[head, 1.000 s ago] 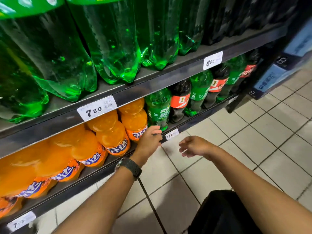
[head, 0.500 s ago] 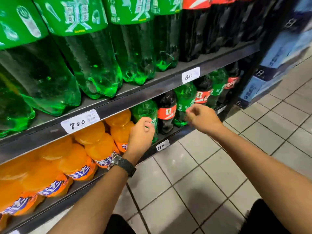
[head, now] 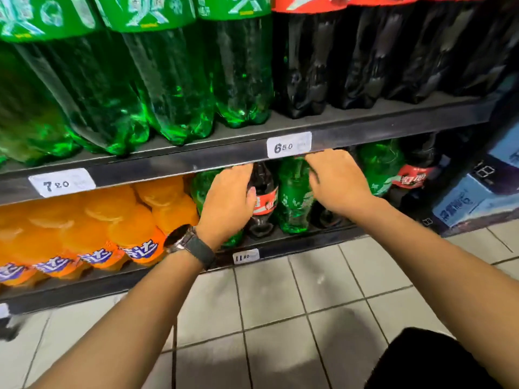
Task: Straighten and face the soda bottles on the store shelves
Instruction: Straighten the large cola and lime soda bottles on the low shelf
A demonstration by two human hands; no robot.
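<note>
On the lower shelf (head: 295,244), a small dark cola bottle (head: 265,202) with a red label stands beside a small green soda bottle (head: 293,200). My left hand (head: 227,200), with a watch on its wrist, grips the cola bottle from the left, thumb on the label. It covers most of another green bottle (head: 200,189). My right hand (head: 338,186) curls its fingers onto the right shoulder of the green soda bottle and hides a dark bottle (head: 325,217) behind it. Further right stand one more green bottle (head: 379,169) and a cola bottle (head: 415,175).
Orange soda bottles (head: 134,231) fill the lower shelf's left side. Large green bottles (head: 168,88) and large cola bottles (head: 351,60) stand on the upper shelf (head: 196,164), whose edge hangs just above my knuckles. Blue cartons (head: 463,200) sit at the right. Tiled floor (head: 280,304) lies below.
Both hands have moved right along the lower shelf and reached in. The left went from the first green bottle to the cola bottle; the right came onto the green bottle beside it.
</note>
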